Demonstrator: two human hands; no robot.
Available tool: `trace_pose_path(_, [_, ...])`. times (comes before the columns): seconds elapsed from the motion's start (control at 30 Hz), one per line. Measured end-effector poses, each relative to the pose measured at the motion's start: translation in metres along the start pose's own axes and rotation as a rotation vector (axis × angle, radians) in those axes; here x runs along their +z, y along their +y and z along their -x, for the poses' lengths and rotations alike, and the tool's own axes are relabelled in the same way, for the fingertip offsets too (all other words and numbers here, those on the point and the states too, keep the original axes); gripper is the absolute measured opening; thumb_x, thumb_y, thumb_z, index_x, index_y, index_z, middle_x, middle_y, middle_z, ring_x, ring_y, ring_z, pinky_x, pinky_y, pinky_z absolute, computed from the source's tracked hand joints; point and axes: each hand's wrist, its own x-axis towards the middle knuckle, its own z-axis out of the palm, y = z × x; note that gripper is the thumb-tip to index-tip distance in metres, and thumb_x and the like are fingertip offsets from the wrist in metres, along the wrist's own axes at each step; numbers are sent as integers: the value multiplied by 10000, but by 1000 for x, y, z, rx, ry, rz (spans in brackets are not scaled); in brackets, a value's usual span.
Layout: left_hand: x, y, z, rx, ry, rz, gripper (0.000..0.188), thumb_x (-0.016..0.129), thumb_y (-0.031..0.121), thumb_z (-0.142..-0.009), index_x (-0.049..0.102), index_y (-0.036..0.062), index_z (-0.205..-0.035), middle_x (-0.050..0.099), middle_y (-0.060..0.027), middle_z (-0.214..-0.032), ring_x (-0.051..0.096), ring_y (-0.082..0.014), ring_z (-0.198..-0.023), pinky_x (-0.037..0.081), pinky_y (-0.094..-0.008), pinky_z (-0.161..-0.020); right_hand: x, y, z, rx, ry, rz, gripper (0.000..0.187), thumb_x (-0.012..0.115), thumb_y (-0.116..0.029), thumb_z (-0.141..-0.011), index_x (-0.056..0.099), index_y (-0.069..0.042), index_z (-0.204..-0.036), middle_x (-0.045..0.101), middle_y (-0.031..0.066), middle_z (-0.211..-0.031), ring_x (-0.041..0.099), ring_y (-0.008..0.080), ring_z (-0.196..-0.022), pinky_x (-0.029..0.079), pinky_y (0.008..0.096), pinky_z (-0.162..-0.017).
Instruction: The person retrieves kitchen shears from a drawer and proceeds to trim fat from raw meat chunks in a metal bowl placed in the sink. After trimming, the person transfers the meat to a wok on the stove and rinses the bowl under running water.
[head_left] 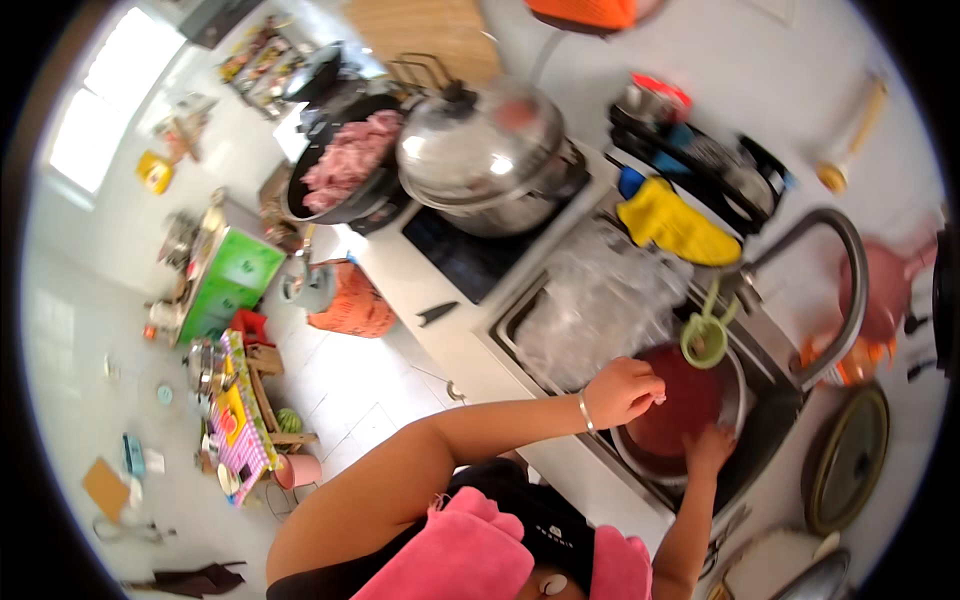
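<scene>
A round metal bowl [741, 400] of reddish liquid [668, 420] stands in the sink in front of me. My left hand [622, 393], with a bracelet at the wrist, is over the bowl's left side, its fingers curled closed. A small pale bit shows at its fingertips, too small to name. My right hand [709, 450] reaches into the bowl's right side; the liquid hides its fingertips. Beyond the bowl, a light-green handled cup [704, 340] hangs over its far rim. Crumpled clear plastic bags [600, 300] fill the sink's left side.
A curved faucet [852, 262] arches over the sink's right side. Behind the sink lies a yellow cloth [680, 228] beside a black rack [700, 160]. Left of it are a lidded steel pot [482, 150], a pan of raw meat [352, 165] and a black knife [437, 313].
</scene>
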Motion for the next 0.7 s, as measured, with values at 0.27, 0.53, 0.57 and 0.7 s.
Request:
trace_pose_path(0.27, [-322, -41, 12, -63, 825, -1024, 266, 642, 136, -785, 641, 91, -1047, 657, -69, -904, 585, -252, -752, 475, -338, -720, 105, 78, 36, 403, 188, -579, 686, 714, -287, -749, 429, 69, -1261, 451, 288, -1296, 464, 448, -1161, 392, 479, -980])
trace_pose_path(0.53, [-377, -52, 23, -469, 553, -1105, 348, 633, 212, -849, 609, 63, -1162, 669, -74, -812, 634, -161, -712, 503, -279, -672, 81, 60, 20, 582, 334, -1196, 332, 587, -82, -760, 559, 30, -1071, 641, 209, -997, 613, 361, -966, 456, 384, -850])
trace_pose_path(0.57, [-326, -35, 18, -538, 470, -905, 279, 619, 187, -865, 634, 80, -1122, 657, -58, -839, 611, -151, -703, 495, -265, -662, 61, 60, 24, 593, 330, -1206, 313, 567, -63, -761, 562, 36, -1058, 644, 202, -986, 617, 349, -951, 457, 381, -840])
trace_pose_path(0.7, [-145, -21, 51, -418, 27, -84, 190, 629, 63, -816, 630, 69, -1006, 643, -60, -850, 602, -145, -700, 497, -289, -652, -4, 60, 26, 618, 296, -1214, 284, 531, -22, -746, 563, 37, -1022, 645, 200, -927, 622, 353, -894, 462, 391, -807])
